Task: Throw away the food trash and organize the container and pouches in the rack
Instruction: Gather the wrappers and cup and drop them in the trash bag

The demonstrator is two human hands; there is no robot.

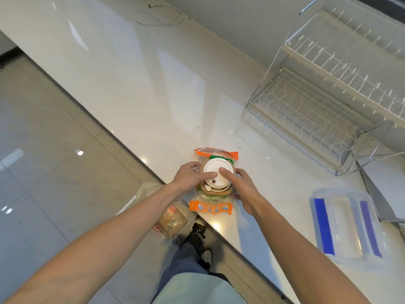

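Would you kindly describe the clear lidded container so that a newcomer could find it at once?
Start at the wire dish rack on the white counter, then look along the counter towards the person. The clear container lies there alone, to the right of the right hand. Two blue strips on its lid set it apart from the orange-edged pouches under the hands.

One head-worn view looks steeply down, close over the counter (153,95) edge.
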